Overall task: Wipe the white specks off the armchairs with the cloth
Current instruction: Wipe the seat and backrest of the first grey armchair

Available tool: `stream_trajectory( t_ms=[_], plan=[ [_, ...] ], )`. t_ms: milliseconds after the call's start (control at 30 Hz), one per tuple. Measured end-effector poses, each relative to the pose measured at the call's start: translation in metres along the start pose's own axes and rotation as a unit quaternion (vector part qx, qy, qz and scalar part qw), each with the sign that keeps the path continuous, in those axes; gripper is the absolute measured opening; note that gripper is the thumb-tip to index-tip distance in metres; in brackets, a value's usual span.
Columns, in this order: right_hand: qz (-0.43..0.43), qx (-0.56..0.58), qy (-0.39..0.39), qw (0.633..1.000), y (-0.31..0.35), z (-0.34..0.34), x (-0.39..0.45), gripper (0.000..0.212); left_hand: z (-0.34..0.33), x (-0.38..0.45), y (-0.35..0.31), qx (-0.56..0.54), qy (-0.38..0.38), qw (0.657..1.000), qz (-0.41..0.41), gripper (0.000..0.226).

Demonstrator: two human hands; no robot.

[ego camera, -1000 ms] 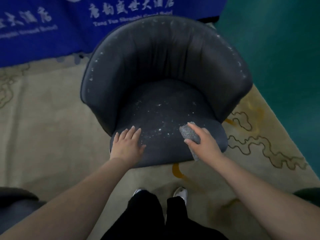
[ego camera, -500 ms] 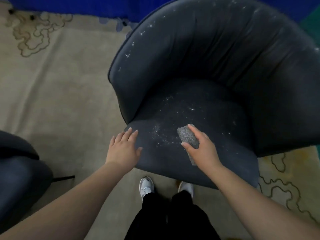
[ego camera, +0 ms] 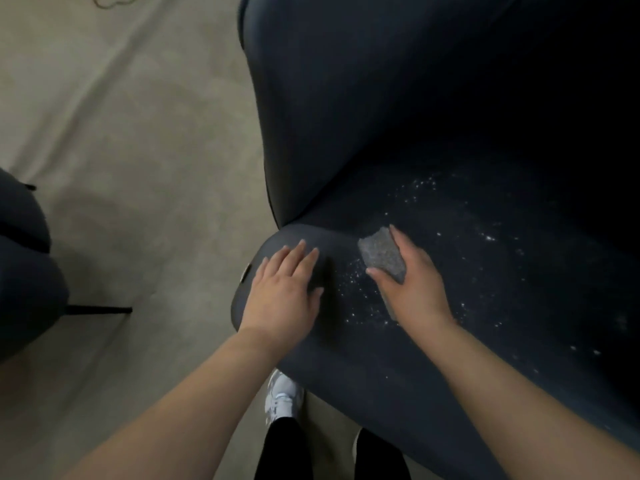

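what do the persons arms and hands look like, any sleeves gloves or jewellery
Both forearms are bare as far as the frame shows, with no sleeves. The left hand and right hand wear no gloves, and no rings, watch or bracelet can be seen. Fingernails look short and unpainted.

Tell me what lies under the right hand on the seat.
The grey cloth, gripped by the right hand against the armchair seat. White specks show around it; any beneath cloth and palm are covered.

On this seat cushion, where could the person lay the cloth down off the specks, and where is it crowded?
Bare seat shows near the front edge, between the two forearms, below the specks. The left hand rests flat on the front-left corner. The right hand holds the cloth amid specks, which spread rightward. The beige carpet between both armchairs is open.
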State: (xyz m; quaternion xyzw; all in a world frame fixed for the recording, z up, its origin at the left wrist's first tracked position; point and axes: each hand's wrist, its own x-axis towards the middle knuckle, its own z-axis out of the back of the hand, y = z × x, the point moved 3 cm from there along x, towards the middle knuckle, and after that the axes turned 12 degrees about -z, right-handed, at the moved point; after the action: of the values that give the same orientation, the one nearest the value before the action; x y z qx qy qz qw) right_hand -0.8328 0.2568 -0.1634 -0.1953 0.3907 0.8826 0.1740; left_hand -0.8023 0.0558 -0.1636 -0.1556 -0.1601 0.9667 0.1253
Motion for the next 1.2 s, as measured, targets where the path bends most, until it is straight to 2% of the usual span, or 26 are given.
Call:
stream_trajectory(
  t_ms=[133,233,400,500,600,700,833,933,1067,1200],
  plan=[
    [0.077,-0.15,-0.101,0.981,-0.009,-0.016,0.018,0.07,-0.029,0.01,0.005,-0.019,-0.024,0.999,0.013,0.061],
    [0.148,-0.195,-0.151,0.958,-0.016,-0.018,0.019,0.062,-0.044,0.009,0.006,-0.019,-0.04,0.999,0.016,0.06],
    [0.218,-0.217,-0.152,0.939,-0.026,-0.017,0.032,0.049,-0.051,0.006,0.01,0.001,-0.059,0.998,0.003,0.058],
    [0.193,-0.188,-0.165,0.949,-0.023,-0.021,0.039,0.048,-0.052,0.005,0.01,0.01,-0.064,0.998,0.004,0.058],
    [0.214,-0.148,-0.121,0.958,-0.026,-0.036,0.02,0.054,-0.055,0.002,0.008,0.008,-0.071,0.997,0.015,0.058],
    [0.27,-0.182,-0.097,0.94,-0.041,-0.029,0.002,0.054,-0.057,-0.001,0.009,0.013,-0.081,0.996,0.022,0.057],
    [0.219,-0.145,-0.146,0.954,-0.027,-0.02,0.04,0.055,-0.06,-0.004,0.008,0.013,-0.096,0.995,0.031,0.055],
    [0.229,-0.131,-0.109,0.958,-0.004,-0.045,0.046,0.057,-0.063,-0.003,0.008,0.012,-0.104,0.994,0.034,0.054],
    [0.272,-0.153,-0.077,0.947,-0.038,-0.042,0.002,0.057,-0.061,-0.006,0.015,0.025,-0.107,0.993,0.037,0.058],
    [0.237,-0.131,-0.133,0.953,-0.043,-0.022,0.024,0.058,-0.059,-0.008,0.022,0.041,-0.117,0.992,0.032,0.058]
  ],
)
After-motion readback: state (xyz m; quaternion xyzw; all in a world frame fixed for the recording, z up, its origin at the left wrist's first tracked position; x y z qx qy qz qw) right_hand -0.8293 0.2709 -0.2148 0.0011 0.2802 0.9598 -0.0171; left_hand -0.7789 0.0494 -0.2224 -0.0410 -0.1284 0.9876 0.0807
